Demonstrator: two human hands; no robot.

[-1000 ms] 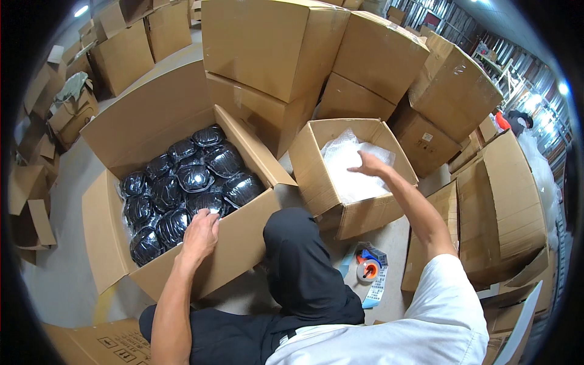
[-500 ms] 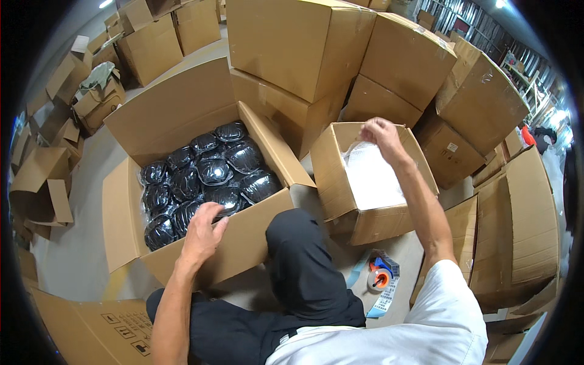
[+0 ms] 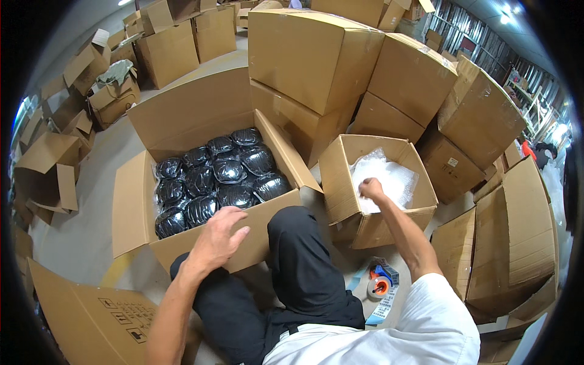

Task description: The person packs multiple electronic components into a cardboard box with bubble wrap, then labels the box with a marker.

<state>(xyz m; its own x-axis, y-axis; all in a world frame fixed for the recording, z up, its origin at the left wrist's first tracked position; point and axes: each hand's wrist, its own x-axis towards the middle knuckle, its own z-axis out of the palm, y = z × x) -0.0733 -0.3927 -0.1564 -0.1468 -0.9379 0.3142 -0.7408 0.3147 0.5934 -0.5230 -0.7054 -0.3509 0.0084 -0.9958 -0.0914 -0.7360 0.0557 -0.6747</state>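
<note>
A large open carton in front of me holds several black, rounded bundles in clear plastic, packed in rows. My left hand hovers by its near wall, fingers apart and holding nothing. To the right, a smaller open carton contains white, see-through sheets that look like bubble wrap. Reaching into it, my right hand has its fingers curled together at the sheets. It appears to pinch the edge of one, though the fingertips are partly hidden.
On the floor by my knee lie a tape dispenser and a strip of printed labels. Tall closed cartons stand behind both boxes. Opened cartons lean at the right, and loose empty ones clutter the left.
My right hand has moved from the small carton's far rim down toward me, over the sheets, which now look spread and shifted. My left hand has drawn slightly right, off the large carton's edge.
</note>
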